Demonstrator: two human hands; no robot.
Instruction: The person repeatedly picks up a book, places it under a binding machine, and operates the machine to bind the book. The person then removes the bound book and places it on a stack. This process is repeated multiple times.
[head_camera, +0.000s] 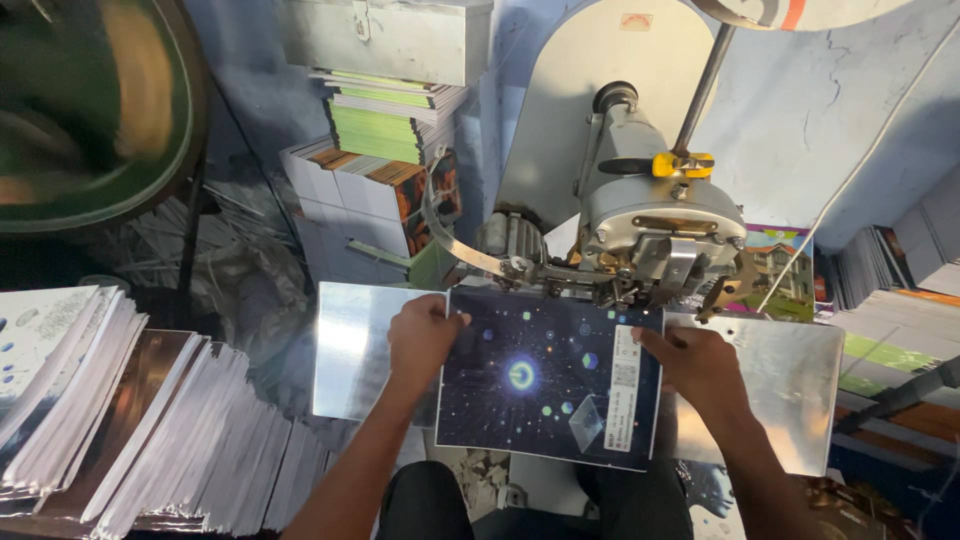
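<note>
A thin booklet (545, 385) with a dark starry cover lies flat on the shiny metal table (350, 350) of a grey stitching machine (650, 220). Its far edge sits right under the machine's head. My left hand (422, 335) grips the booklet's upper left corner, thumb on top. On the right edge, by a white label, my right hand (700, 365) holds the booklet in the same way.
A fanned stack of white-edged booklets (150, 430) lies at the lower left. Piles of books with green and orange covers (385, 150) stand behind the table. More stacks (890, 300) sit at the right. A large dark wheel (90, 100) fills the upper left.
</note>
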